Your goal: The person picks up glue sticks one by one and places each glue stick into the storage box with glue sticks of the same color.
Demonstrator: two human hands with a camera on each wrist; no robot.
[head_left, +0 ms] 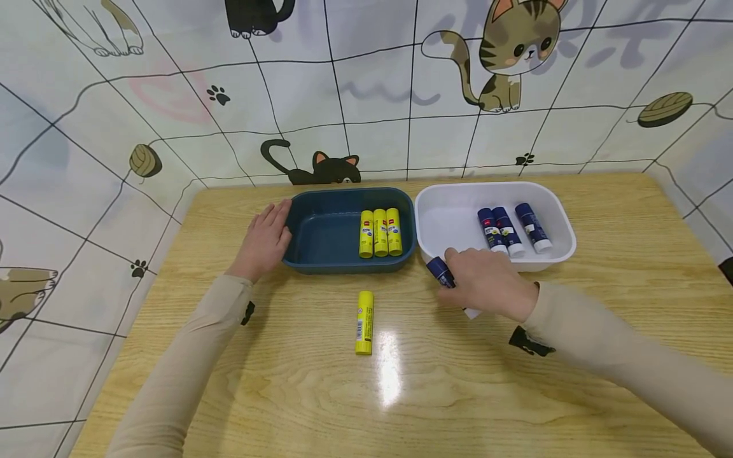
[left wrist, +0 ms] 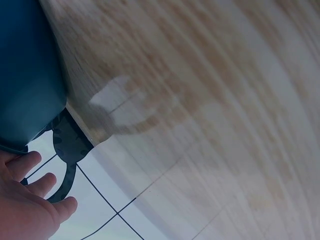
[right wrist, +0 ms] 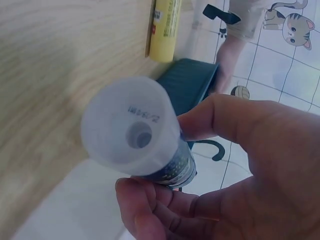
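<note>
My right hand (head_left: 492, 283) pinches a navy glue stick (head_left: 440, 271) between thumb and fingers, just in front of the white bin (head_left: 443, 219). Its pale, hollow base (right wrist: 131, 130) faces the camera in the right wrist view. With fingers extended, my left hand (head_left: 265, 240) touches the left end of the dark blue bin (head_left: 343, 268). Three yellow glue sticks (head_left: 380, 233) stand side by side at the right in that bin. Inside the white bin, three navy glue sticks (head_left: 504, 230) lie tilted at the right. Another yellow glue stick (head_left: 364, 323) lies on the table before the bins.
Both bins sit side by side near the back edge of the wooden table (head_left: 298, 394). Behind them rises a white cat-print sheet (head_left: 378, 89), which also covers the sides. A dark wrist device (head_left: 529, 341) is on the right sleeve.
</note>
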